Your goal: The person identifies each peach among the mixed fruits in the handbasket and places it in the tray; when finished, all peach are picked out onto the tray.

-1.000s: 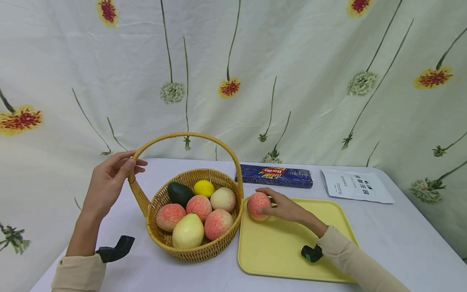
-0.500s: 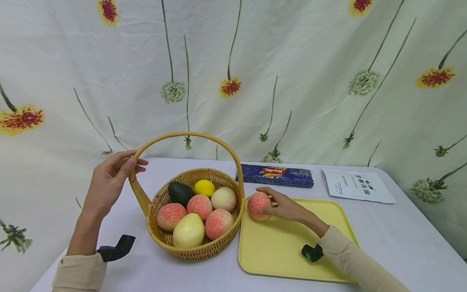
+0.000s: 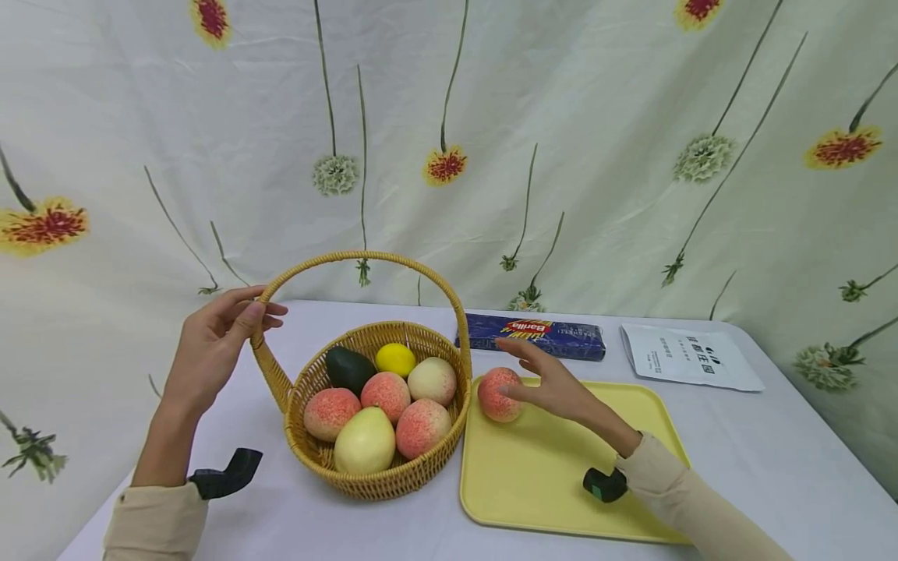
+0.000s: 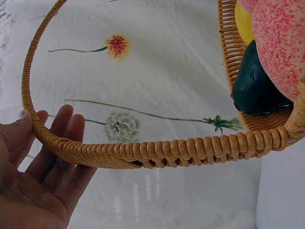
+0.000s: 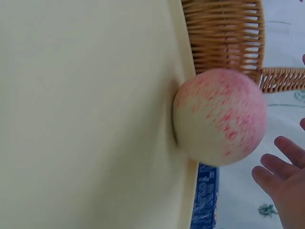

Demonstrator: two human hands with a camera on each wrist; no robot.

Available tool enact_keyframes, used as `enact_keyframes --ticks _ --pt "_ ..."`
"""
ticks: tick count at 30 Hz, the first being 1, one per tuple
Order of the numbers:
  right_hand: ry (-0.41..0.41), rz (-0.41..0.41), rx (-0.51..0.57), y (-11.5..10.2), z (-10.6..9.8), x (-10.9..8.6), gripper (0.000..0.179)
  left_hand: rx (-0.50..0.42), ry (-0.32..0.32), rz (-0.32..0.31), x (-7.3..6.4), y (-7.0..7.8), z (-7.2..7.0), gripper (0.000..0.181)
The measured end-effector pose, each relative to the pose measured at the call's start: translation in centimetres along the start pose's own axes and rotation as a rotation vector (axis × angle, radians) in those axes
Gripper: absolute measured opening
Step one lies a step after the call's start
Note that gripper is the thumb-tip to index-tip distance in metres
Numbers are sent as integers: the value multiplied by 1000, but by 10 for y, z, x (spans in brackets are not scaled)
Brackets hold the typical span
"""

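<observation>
My left hand holds the left side of the arched handle of a wicker basket, thumb on one side and fingers on the other. Inside the basket lie several peaches, a pale yellow-green pear-shaped fruit, a yellow lemon and a dark green avocado. A single pink peach rests at the far left corner of a yellow tray. My right hand hovers beside that peach, fingers spread; the right wrist view shows a gap between fingertips and peach.
Behind the tray lies a dark blue Barilla spaghetti box. A white printed pouch is at the back right. The basket stands close against the tray's left edge. A floral cloth hangs behind the white table.
My right hand has let go of the peach on the tray; its fingers have spread and lifted up off the fruit. The left hand stays on the basket handle.
</observation>
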State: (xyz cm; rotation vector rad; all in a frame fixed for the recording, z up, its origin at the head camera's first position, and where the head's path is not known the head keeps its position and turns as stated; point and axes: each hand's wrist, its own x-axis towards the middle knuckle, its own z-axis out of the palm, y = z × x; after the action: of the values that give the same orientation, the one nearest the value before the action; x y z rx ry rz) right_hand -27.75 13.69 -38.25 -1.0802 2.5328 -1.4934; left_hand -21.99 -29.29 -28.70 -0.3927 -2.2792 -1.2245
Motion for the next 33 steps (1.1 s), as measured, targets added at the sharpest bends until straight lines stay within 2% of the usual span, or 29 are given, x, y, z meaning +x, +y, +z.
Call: enact_keyframes --ticks 6,13,19,26,33 --pt "-4 -80 14 -19 7 1 65 -4 2 -1 0 1 -1 34" --pt "-30 -125 -34 -35 18 4 61 5 -2 -9 -1 0 -1 34" --pt "-34 -152 -69 -42 18 7 55 10 -2 -8 -1 -1 -1 35" --pt "-129 -164 -25 -52 29 15 58 4 0 -8 -1 -1 0 35" --pt "-229 -149 -137 -61 43 25 64 2 4 -2 -1 -1 0 34"
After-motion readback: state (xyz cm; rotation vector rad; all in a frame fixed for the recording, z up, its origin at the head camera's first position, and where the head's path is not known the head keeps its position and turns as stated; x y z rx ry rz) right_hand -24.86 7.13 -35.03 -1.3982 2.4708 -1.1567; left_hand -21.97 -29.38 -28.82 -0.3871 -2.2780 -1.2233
